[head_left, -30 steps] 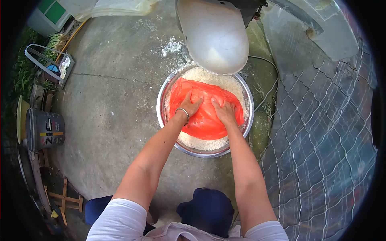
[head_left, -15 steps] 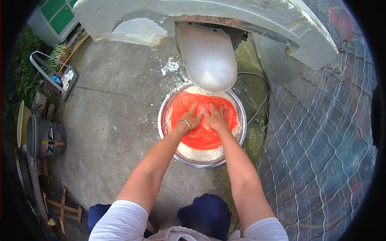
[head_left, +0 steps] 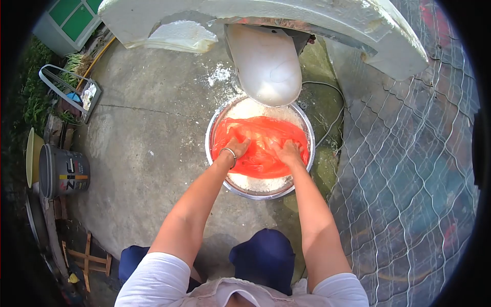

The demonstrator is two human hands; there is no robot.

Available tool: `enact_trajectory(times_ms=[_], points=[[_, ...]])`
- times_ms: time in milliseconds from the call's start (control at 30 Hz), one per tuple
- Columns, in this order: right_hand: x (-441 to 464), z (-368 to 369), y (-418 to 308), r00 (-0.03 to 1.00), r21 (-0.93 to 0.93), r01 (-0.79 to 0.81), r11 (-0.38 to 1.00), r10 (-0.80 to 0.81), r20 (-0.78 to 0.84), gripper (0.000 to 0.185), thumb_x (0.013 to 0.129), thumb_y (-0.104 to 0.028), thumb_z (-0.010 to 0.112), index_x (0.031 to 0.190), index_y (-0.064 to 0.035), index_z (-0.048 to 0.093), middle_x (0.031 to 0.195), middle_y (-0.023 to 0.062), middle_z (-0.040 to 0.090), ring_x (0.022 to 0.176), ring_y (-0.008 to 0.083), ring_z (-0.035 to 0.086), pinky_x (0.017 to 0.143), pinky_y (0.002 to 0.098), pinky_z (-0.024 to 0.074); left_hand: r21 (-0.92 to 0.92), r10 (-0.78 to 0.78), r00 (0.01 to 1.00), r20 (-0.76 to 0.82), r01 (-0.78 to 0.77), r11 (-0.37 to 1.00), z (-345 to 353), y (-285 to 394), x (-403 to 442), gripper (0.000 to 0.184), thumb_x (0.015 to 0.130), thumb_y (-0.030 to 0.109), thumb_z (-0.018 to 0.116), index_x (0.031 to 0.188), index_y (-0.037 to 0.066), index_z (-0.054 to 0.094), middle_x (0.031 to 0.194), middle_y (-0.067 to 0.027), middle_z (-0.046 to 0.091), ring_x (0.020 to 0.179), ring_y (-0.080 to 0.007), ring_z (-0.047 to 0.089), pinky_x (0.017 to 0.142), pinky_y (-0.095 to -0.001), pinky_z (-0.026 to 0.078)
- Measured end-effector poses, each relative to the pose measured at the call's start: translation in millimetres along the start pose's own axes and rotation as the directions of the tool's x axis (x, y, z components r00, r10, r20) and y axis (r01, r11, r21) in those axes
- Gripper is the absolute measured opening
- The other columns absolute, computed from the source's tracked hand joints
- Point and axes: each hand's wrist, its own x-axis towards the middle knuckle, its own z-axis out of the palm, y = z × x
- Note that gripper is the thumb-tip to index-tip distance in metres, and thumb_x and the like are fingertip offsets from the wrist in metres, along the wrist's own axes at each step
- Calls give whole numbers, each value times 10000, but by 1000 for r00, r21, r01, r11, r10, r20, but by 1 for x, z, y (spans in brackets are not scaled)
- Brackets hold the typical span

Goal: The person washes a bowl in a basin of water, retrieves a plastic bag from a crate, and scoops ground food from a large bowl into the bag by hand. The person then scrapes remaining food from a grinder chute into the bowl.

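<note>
A red plastic bag [head_left: 261, 162] lies spread over pale, crumbly material [head_left: 253, 109] in a round metal basin [head_left: 208, 148]. On the bag's left side, my left hand [head_left: 237, 147], with a bracelet at the wrist, has its fingers curled into the plastic and partly hidden by it. My right hand [head_left: 289, 153] grips the plastic on the right side, its fingertips partly covered by folds. Between the two hands the bag is wrinkled and bunched. What lies directly under the bag is hidden.
A whitish chute [head_left: 266, 64] overhangs the basin's far rim, below a pale curved machine edge [head_left: 307, 15]. A cable [head_left: 341, 102] runs on the right beside wire mesh [head_left: 399, 179]. At the left are a grey bucket [head_left: 69, 171], a carrier basket [head_left: 89, 97] and a wooden frame [head_left: 87, 258].
My hands have moved apart from their spread position near the bag's middle, and their fingers have closed into the plastic. The bag has bunched into new folds between them.
</note>
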Motion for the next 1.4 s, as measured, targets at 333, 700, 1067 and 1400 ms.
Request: enact_trajectory(times_ms=[333, 700, 1067, 1400], points=[[-26, 83, 28, 987, 104, 31, 994, -14, -163, 646, 875, -506, 401, 1152, 62, 537, 1278, 273, 438, 1276, 440, 265, 1060, 572, 94, -249, -345, 936, -66, 319, 914, 60, -36, -2, 1076, 697, 543, 647, 1407, -14, 60, 1446, -286, -76, 1319, -425, 207, 1055, -399, 280], [-9, 53, 35, 931, 137, 182, 974, -125, -344, 357, 782, -307, 469, 939, -34, 637, 976, 238, 618, 940, 407, 569, 804, 468, 452, 311, 56, 998, -35, -42, 949, 31, -60, 29, 415, 790, 325, 396, 910, 22, 653, 1017, -190, 612, 1042, -334, 538, 877, -439, 335], [46, 47, 38, 995, 324, 23, 946, 9, -95, 518, 827, -380, 386, 1048, 38, 599, 1054, 277, 583, 1034, 399, 537, 913, 431, 399, 34, -23, 998, -61, 25, 999, 38, -66, 82, 485, 803, 416, 416, 911, 5, 651, 963, -184, 645, 944, -346, 588, 877, -439, 371], [29, 49, 48, 998, 341, 52, 939, -56, 2, 645, 817, -431, 497, 1143, 124, 514, 1219, 291, 492, 1141, 335, 496, 917, 378, 410, -126, 49, 988, -146, -68, 990, 37, -30, 18, 786, 748, 516, 576, 1290, -27, 410, 1432, -247, 206, 1331, -347, 221, 1077, -380, 244]])
